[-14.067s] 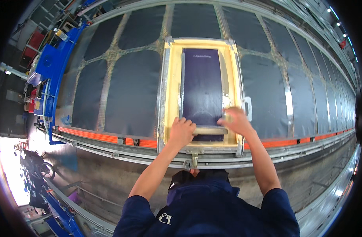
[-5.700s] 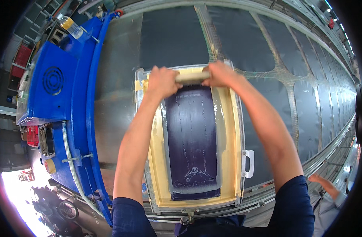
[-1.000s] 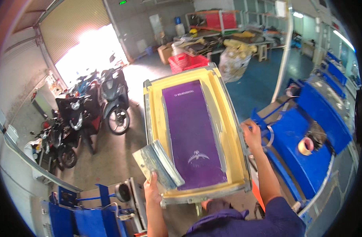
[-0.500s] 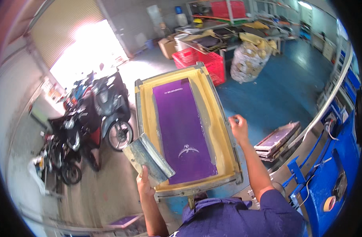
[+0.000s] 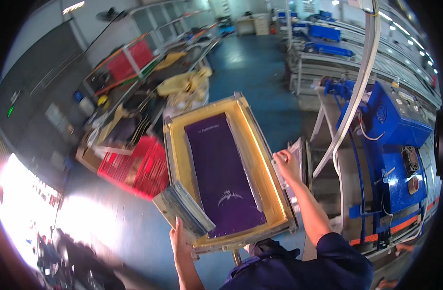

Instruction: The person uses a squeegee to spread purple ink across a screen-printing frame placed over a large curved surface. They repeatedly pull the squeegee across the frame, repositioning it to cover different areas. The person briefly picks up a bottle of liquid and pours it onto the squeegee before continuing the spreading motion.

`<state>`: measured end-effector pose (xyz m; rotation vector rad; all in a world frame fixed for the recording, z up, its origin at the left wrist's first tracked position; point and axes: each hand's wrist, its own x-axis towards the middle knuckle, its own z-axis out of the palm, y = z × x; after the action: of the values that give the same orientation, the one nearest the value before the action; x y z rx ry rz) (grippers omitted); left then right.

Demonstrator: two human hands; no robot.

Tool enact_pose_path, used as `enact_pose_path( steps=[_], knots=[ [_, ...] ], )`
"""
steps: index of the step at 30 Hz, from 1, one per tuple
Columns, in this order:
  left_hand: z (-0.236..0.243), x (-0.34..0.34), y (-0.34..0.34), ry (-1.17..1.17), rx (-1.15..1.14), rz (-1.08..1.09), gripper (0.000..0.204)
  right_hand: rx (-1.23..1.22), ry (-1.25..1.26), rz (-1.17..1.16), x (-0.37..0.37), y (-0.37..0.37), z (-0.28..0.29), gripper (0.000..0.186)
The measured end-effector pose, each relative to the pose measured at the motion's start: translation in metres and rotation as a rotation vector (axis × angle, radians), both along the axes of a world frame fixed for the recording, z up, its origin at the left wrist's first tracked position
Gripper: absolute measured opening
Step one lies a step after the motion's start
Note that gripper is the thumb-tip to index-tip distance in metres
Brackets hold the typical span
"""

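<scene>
A screen-printing frame (image 5: 279, 218) with yellow-taped inner borders is in front of me, its far end tilted slightly left. Its purple mesh (image 5: 221, 164) bears a pale crest near my end and small pale lettering at the far end. My left hand (image 5: 182, 238) grips a flat, wide squeegee (image 5: 183, 210) at the frame's near left corner; the squeegee lies slanted over that side. At the frame's right edge, my right hand (image 5: 286, 164) is closed on the rim with bent fingers. The fingertips of both hands are partly hidden.
To the left stand a red plastic crate (image 5: 139, 169) and a long table (image 5: 134, 108) piled with sheets. A stuffed sack (image 5: 187, 94) is beyond the frame. On the right are a blue machine (image 5: 395, 140) and a slanting white post (image 5: 352, 101). Motorbikes (image 5: 76, 261) are at lower left.
My view has turned to the right: the motorbikes and bright doorway have slid to the lower left, and the blue machine shows more fully. Frame, squeegee and both hands keep nearly the same places before me.
</scene>
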<state>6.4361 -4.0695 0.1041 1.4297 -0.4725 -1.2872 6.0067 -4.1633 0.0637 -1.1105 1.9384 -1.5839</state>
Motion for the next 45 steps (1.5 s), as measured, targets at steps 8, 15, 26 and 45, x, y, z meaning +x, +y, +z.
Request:
enact_pose_path(
  steps=[8,15,26,45],
  knots=[
    [-0.016,-0.069,-0.279,0.186,-0.143,-0.301,0.050,0.050,0.002,-0.276,-0.084,-0.155,0.001,0.041],
    [-0.028,-0.178,-0.550,0.131,-0.165,-0.455,0.046,0.022,0.003,-0.504,-0.176,-0.348,-0.003,0.031],
    [0.019,-0.475,-0.890,0.209,-0.182,-0.915,0.071,0.078,-0.005,-0.902,-0.381,-0.501,0.044,0.037],
    [0.055,-1.192,-1.101,0.358,-0.251,-1.562,0.083,-0.116,-0.027,-1.452,-0.906,-0.570,0.069,0.038]
  ],
)
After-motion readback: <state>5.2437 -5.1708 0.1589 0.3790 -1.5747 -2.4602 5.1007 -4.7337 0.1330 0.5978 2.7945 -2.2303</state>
